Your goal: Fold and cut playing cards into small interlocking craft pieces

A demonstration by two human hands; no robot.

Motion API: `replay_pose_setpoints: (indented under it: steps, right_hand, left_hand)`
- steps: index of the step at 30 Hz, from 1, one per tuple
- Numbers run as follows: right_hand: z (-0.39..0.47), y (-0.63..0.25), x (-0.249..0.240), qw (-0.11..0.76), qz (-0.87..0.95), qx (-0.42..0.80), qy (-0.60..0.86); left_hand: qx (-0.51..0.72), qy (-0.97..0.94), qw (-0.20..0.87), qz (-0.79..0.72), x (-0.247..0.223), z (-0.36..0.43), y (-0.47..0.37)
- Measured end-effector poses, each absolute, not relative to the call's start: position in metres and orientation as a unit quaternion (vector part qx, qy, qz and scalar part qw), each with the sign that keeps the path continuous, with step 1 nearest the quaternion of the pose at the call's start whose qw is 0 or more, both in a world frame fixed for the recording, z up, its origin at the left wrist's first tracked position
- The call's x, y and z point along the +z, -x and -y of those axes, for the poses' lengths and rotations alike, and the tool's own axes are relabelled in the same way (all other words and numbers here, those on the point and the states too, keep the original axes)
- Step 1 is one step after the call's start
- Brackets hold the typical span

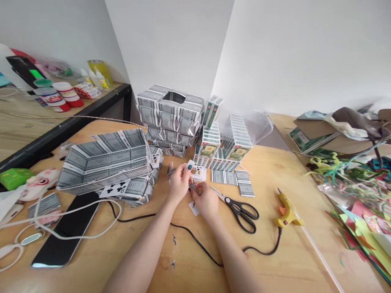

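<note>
My left hand (pixel 179 181) is closed, its teal-nailed thumb pinching a playing card that shows white above the fingertips. My right hand (pixel 207 200) is closed at a small grey-patterned playing card (pixel 193 186) between the two hands; the fingers hide much of it. Just beyond the hands lies a face-up king card (pixel 199 172). A small white card piece (pixel 194 208) shows by my right fingers. Black-handled scissors (pixel 241 209) lie open to the right. Grey-backed cards (pixel 226 177) rest farther back on the table.
A tray woven from cards (pixel 105 158) stands left, near a box of folded cards (pixel 171 112). Boxed card decks (pixel 218 154) are stacked behind. A yellow glue gun (pixel 287 211) lies right; its black cord crosses under my forearms. A phone (pixel 69 232) lies front left.
</note>
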State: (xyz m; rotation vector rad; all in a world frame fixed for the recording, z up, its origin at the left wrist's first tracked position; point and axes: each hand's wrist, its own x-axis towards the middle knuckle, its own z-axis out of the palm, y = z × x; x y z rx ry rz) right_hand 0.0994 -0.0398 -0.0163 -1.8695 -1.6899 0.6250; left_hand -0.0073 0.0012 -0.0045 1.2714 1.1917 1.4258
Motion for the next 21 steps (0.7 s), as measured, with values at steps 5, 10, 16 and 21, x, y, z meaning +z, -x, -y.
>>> replay_pose_setpoints:
  steps: [5,10,16,21]
  right_hand:
    - [0.035,-0.110,-0.021,0.397,0.574,0.361,0.618]
    - [0.031,-0.110,-0.018,0.500,0.466,0.526,0.506]
    - [0.028,-0.112,-0.016,0.527,0.460,0.544,0.464]
    - [0.029,-0.115,-0.020,0.491,0.536,0.507,0.463]
  left_hand:
    - [0.551,-0.530,0.420,-0.489,-0.012,0.000,0.007]
    - [0.532,-0.554,0.441,-0.464,-0.014,0.001,0.005]
    - [0.455,-0.557,0.549,-0.425,-0.009,0.004,0.001]
    - [0.465,-0.567,0.485,-0.476,-0.005,0.004,0.007]
